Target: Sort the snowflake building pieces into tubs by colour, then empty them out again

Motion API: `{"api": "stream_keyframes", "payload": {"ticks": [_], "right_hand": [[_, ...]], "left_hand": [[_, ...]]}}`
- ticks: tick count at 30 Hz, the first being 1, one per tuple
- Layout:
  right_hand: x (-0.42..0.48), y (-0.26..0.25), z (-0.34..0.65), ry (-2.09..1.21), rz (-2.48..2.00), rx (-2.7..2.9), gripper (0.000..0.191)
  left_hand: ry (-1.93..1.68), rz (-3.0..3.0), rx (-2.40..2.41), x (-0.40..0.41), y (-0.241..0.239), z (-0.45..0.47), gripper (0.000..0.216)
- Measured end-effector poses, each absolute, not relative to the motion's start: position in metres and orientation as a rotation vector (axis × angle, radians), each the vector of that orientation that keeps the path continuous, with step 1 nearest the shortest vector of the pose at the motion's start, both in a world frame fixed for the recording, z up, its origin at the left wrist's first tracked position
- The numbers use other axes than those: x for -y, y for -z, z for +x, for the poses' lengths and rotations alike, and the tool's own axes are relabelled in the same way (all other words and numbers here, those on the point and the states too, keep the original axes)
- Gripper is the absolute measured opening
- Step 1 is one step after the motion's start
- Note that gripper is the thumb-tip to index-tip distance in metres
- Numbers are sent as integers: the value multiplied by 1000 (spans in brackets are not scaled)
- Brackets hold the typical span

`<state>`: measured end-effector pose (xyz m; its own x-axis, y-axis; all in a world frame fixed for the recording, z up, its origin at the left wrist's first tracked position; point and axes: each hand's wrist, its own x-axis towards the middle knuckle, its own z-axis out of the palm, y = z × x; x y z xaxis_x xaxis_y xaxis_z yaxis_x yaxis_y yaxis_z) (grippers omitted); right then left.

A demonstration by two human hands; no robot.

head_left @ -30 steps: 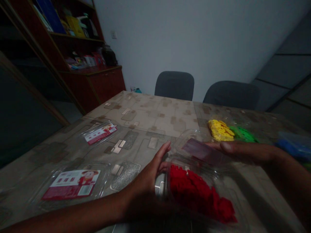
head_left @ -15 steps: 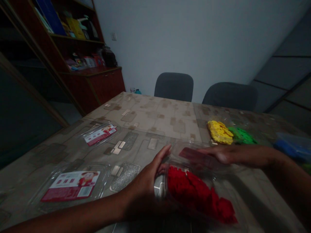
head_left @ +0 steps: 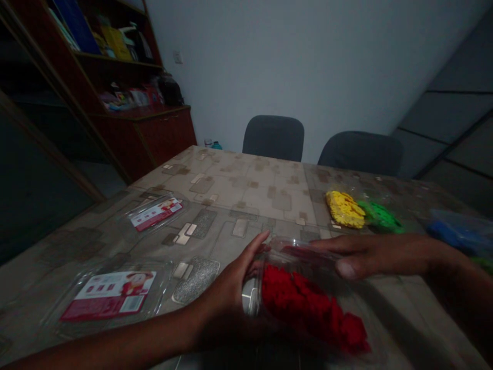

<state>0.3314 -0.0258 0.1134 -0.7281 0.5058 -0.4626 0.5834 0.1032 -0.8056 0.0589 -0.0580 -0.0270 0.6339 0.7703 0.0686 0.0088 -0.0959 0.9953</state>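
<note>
A clear plastic container full of red pieces is tilted toward me near the table's front edge. My left hand grips its left side, the thumb pointing up along the wall; the other fingers are mostly hidden. At the container's far side, my right hand has hold of its clear lid, fingers stretched along it and thumb bent at the near side. A dark red label shows through the lid, which stands partly raised over the red pieces.
Two clear lids with red-and-white labels lie at the left, one nearer and one farther. Packs of yellow pieces, green pieces and blue pieces sit at the right. Grey chairs stand behind the table.
My right hand has brought the lid lower and flatter over the container, its thumb coming nearer to me. My left hand keeps its grip. The view has shifted slightly.
</note>
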Motion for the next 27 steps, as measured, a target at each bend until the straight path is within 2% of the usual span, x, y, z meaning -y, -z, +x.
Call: {"api": "stream_keyframes", "payload": {"ticks": [7,14,21,27], "right_hand": [[26,-120,323,1759,1190,-2168,66],[35,-120,321,1625,1331,-2152,69],[44,-120,318,1767,1306,-2141,73],[43,-114,322,1708,1324,-2171,75]], "left_hand": [[-720,1537,-628,56,24,58,131],[-737,1566,-691,57,35,55,130],[-709,1545,-575,58,46,50,133],[-714,1550,-561,57,45,51,134]]}}
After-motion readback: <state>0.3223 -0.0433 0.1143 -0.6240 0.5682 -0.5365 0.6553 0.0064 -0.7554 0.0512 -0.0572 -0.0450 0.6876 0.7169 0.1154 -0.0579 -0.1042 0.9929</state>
